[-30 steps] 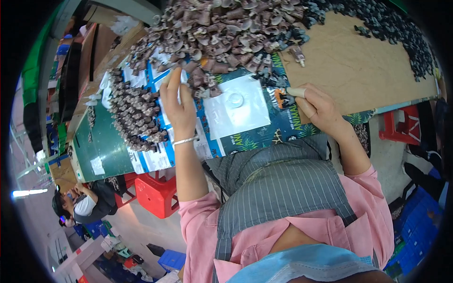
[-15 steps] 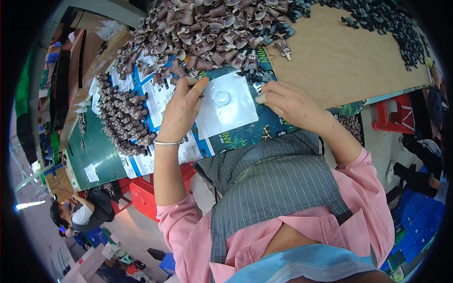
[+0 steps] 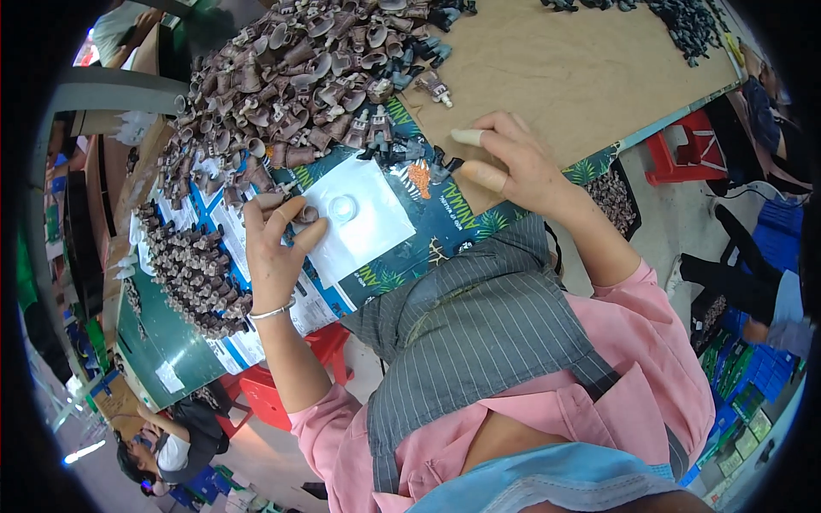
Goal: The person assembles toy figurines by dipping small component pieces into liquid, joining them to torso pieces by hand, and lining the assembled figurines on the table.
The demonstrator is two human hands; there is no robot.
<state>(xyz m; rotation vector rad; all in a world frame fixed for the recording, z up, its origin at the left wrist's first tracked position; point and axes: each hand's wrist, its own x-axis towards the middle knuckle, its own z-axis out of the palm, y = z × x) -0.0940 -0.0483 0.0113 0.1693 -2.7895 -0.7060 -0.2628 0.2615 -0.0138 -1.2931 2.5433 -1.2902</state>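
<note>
My left hand [image 3: 278,241] has its fingers closed round a small brown hollow plastic piece [image 3: 305,215], whose round open end faces right. Part of that piece is hidden by the fingers. My right hand [image 3: 515,168] is open, thumb and forefinger apart, with pale covers on their tips. Just left of its thumb lies a small dark grey plastic piece [image 3: 442,164]. Between my hands a flat whitish plastic sheet [image 3: 376,227] lies on the table, bearing a clear round ring [image 3: 342,209].
Brown hollow pieces [image 3: 282,77] form a large heap beyond my hands. Rows of assembled brown pieces [image 3: 192,274] stand at left. Brown paper [image 3: 547,77] covers the right side, with dark grey pieces [image 3: 684,30] at its far edge. Red stools [image 3: 688,145] stand beside the table.
My right hand has opened from a pinch and lifted away from the sheet's side. The brown piece in my left hand now shows more plainly. The whole view has shifted.
</note>
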